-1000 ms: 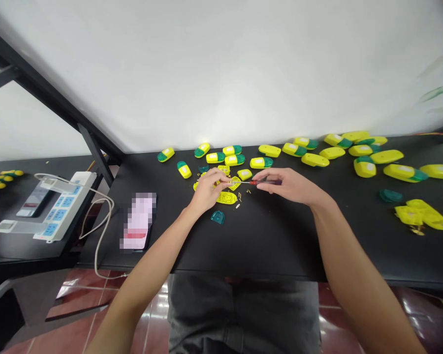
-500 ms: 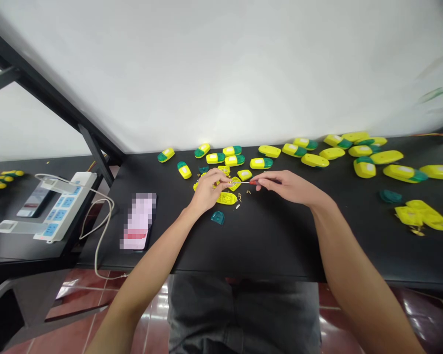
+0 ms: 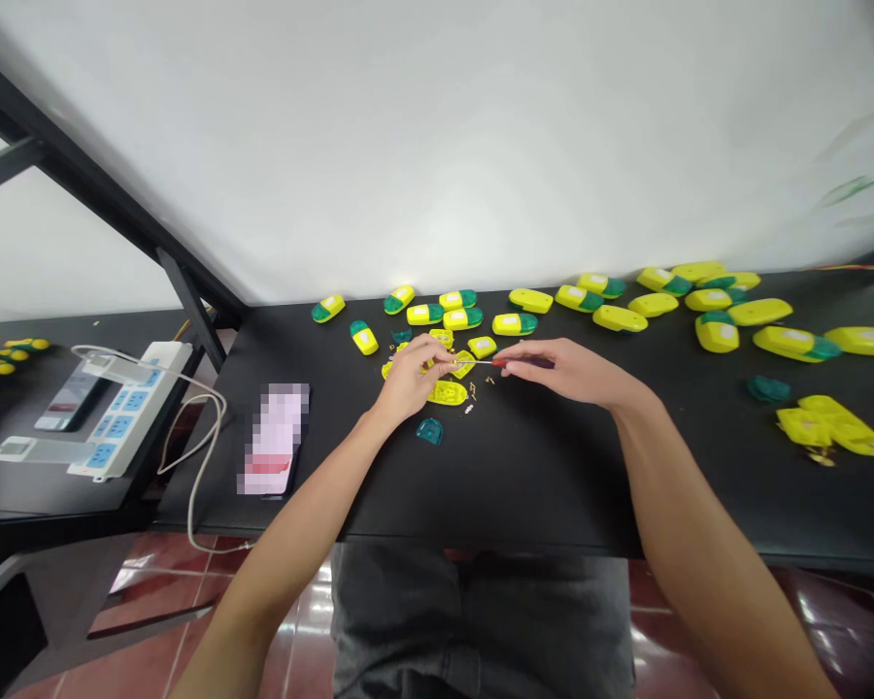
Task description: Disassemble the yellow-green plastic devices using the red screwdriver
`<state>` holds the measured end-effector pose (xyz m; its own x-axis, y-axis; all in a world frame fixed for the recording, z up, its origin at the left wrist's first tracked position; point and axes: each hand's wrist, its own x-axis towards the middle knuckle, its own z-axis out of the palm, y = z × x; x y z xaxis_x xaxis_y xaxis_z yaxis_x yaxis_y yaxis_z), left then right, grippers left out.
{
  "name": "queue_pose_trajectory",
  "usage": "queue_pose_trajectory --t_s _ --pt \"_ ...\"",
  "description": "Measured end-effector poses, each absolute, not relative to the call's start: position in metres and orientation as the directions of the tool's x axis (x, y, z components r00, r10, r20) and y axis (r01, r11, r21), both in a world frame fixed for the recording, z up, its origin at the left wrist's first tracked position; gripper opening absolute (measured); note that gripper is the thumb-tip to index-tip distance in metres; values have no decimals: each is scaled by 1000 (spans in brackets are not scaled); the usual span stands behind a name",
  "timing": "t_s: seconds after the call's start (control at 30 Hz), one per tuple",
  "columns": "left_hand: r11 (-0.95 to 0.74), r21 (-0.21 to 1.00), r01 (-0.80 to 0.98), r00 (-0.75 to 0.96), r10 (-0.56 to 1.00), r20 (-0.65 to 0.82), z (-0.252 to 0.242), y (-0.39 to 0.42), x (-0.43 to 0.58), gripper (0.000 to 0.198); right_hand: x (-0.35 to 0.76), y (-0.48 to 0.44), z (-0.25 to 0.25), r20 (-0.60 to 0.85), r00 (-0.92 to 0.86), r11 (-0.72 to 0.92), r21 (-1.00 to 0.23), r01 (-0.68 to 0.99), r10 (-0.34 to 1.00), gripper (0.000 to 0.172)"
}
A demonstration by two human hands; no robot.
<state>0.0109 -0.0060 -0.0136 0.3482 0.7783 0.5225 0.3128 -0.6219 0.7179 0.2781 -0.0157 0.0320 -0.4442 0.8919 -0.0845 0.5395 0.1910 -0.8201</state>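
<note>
My right hand point(image 3: 564, 371) is closed around the red handle of a screwdriver point(image 3: 479, 363), its thin shaft level and pointing left. At the tip, my left hand point(image 3: 412, 377) pinches with thumb and forefinger; what lies between them is too small to make out. Yellow plastic shell halves lie below and beside my left fingers, among them an open half point(image 3: 448, 392) and a small cover point(image 3: 482, 346). Small brass-coloured pieces point(image 3: 473, 390) are scattered between my hands. A clear green cap point(image 3: 430, 431) rests nearer the front edge.
Several closed yellow-and-green cases point(image 3: 463, 318) line the back by the wall. Opened yellow shells point(image 3: 834, 425) and a green cap point(image 3: 768, 389) lie at the right. A phone point(image 3: 273, 442), a white cable point(image 3: 193, 485) and a power strip point(image 3: 127, 413) occupy the left.
My right fingers have loosened and straightened slightly around the screwdriver handle. My left hand stays in the same pinch, and the parts on the table have not moved.
</note>
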Motion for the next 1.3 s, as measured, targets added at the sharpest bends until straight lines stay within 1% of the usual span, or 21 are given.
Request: queue_pose_trajectory --t_s 0.07,0.23,0.33,0.5,0.63,0.67,0.8,0.93,1.1,1.23,1.3 --pt "-606 726 325 344 791 507 -13 -6 11 11 278 -16 32 -69 -461 218 -813 539 884 53" --pt "-597 731 331 344 798 496 -13 -6 11 11 280 -15 31 -103 -469 184 -830 526 877 54" --pt "-599 731 328 346 796 497 -13 -6 10 10 280 -15 31 -80 -480 211 -826 522 874 56" --pt "-595 730 336 349 799 490 -14 -5 10 10 279 -16 33 -142 -431 152 -802 578 891 55" --pt "-592 731 338 351 800 486 -14 -6 10 8 279 -16 32 -68 -461 216 -818 534 885 52" --pt "-595 730 337 352 799 488 -14 -6 10 8 279 -16 32 -70 -469 218 -819 531 880 52" --pt "-606 722 333 357 790 498 -13 -6 10 8 280 -15 31 -136 -443 160 -807 569 886 55" --pt "-603 723 338 361 792 493 -14 -6 10 11 280 -15 32 -71 -465 214 -820 530 882 49" --pt "-601 726 335 369 792 486 -14 -5 10 12 280 -15 32 -131 -436 162 -805 571 890 49" --pt "-611 718 333 376 785 492 -14 -6 10 10 281 -16 33 -86 -465 214 -803 556 881 47" --pt "-609 720 332 378 785 490 -13 -6 10 10 281 -16 33 -109 -458 192 -805 561 882 48"
